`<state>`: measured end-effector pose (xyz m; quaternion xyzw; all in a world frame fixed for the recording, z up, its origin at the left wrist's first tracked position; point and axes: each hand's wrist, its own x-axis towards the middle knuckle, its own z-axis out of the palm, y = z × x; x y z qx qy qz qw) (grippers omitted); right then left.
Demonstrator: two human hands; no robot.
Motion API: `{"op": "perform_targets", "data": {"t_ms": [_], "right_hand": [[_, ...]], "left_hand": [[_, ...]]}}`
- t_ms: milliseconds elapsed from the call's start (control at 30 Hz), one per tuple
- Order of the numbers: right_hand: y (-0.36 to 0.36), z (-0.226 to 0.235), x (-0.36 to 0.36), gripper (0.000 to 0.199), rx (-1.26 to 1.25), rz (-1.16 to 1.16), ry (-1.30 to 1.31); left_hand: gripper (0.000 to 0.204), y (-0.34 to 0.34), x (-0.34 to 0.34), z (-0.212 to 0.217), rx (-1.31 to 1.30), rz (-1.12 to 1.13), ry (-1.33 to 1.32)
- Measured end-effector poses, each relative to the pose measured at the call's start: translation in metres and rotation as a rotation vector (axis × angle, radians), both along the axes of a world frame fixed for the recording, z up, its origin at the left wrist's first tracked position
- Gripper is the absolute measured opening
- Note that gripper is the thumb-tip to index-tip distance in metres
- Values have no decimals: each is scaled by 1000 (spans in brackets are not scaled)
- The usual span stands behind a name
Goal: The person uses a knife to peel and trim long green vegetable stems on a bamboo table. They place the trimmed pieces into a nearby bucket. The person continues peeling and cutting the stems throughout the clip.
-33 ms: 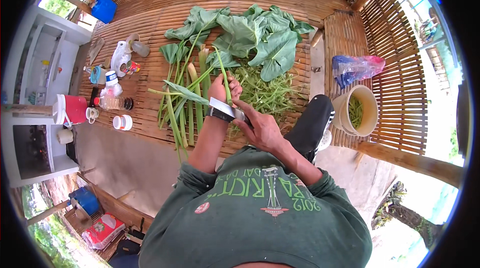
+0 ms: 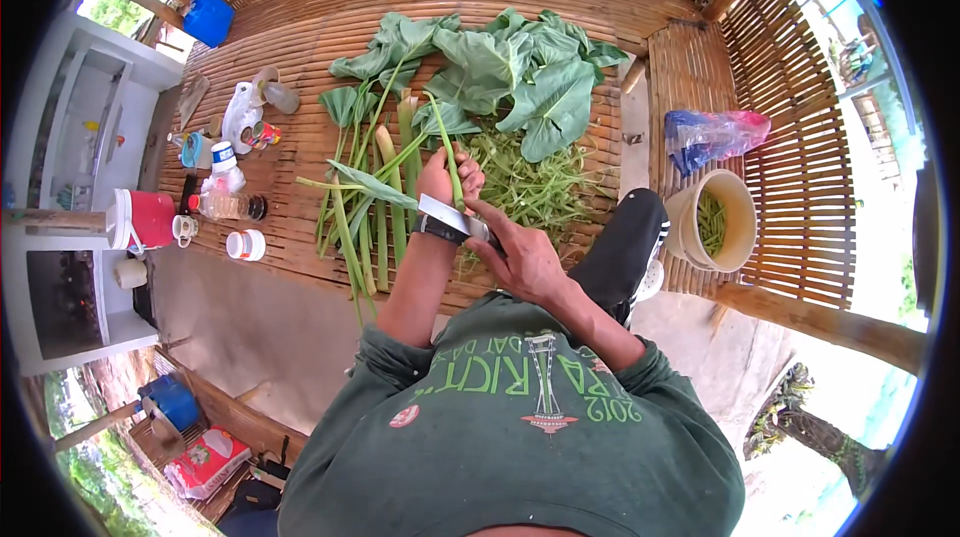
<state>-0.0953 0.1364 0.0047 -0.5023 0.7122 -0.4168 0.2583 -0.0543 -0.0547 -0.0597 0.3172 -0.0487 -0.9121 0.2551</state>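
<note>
My left hand (image 2: 447,179) is closed round a green leaf stalk (image 2: 444,137) that points away from me. In my right hand (image 2: 525,262) is a knife (image 2: 447,216), its broad blade lying across the stalk's near end, close to my left wrist. The index finger of that hand stretches along toward the stalk. Left of my hands lie several long green stalks (image 2: 383,227) on the bamboo platform. Beyond them spread large green leaves (image 2: 480,62). A heap of thin green peelings (image 2: 530,182) lies just right of my left hand.
A pale bucket (image 2: 740,227) with cut green pieces stands on the right, near a blue and pink plastic bag (image 2: 712,140). At left are a bottle of brown liquid (image 2: 228,207), a white tub (image 2: 246,245) and a red jug (image 2: 145,219). My knee (image 2: 625,237) is beside the peelings.
</note>
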Motion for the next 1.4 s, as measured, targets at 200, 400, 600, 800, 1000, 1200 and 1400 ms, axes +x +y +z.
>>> {"op": "perform_targets", "data": {"t_ms": [200, 400, 600, 800, 1000, 1200, 1400], "right_hand": [[4, -19, 2, 52, -197, -127, -76], [12, -9, -20, 47, -54, -328, -365], [20, -16, -18, 54, -139, -399, -371], [15, -16, -17, 61, -81, -405, -439], [12, -14, -23, 61, -85, -403, -710], [18, -20, -32, 58, -91, -369, -705], [19, -19, -33, 58, -59, -377, -726]], "left_hand": [[16, 15, 12, -4, -279, 33, 129], [24, 34, 28, 13, -454, -28, -52], [27, 42, 27, 24, -589, 97, -202], [25, 68, 21, 34, -605, 108, -205], [17, 67, 31, 12, -482, 27, -177], [26, 86, 47, 34, -1302, -455, -754], [39, 75, 18, 19, -1963, -159, -586]]}}
